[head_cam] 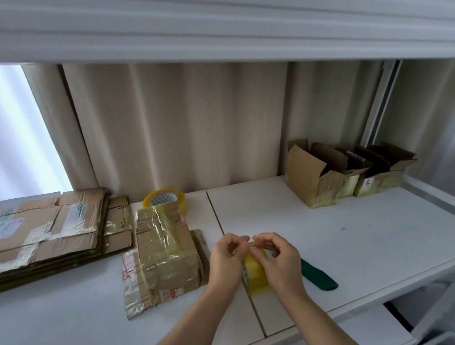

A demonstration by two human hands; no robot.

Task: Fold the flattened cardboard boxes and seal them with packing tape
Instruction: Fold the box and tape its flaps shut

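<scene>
tape roll between both hands' grip

we can't read any text here. the flattened cardboard boxes carry white labels with green marks, and a folded box at the back right has a small dark logo on a label, all too small or blurred to make out. the taped box shows red print, also illegible.
</scene>
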